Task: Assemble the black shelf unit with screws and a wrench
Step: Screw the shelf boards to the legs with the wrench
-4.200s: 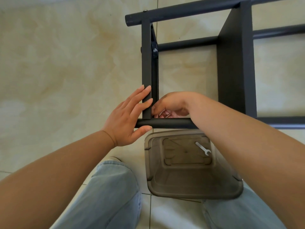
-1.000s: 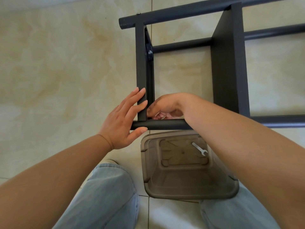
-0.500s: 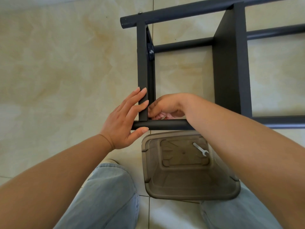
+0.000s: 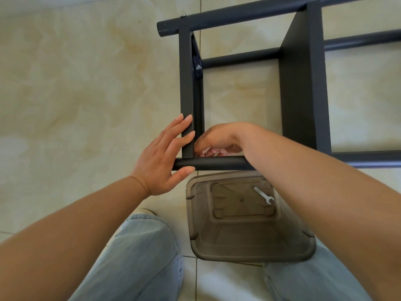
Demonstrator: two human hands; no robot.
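Observation:
The black shelf unit [image 4: 303,83] lies on its side on the tiled floor, made of round tubes and flat panels. My left hand [image 4: 160,157] presses with straight fingers against the end panel [image 4: 187,83], thumb under the near tube [image 4: 217,162]. My right hand [image 4: 217,140] is curled inside the corner where panel and tube meet; what its fingertips hold is hidden. A silver screw [image 4: 198,67] shows in a bracket at the far corner. A small silver wrench [image 4: 263,195] lies in a brown plastic bin [image 4: 249,253].
The translucent bin stands on the floor between my knees, just below the near tube. My legs in light blue jeans [image 4: 141,257] fill the bottom of the view. Beige floor tiles [image 4: 76,83] stretch out to the left of the shelf.
Both hands stay at the same corner of the frame. The view has shifted slightly; nothing else has visibly moved.

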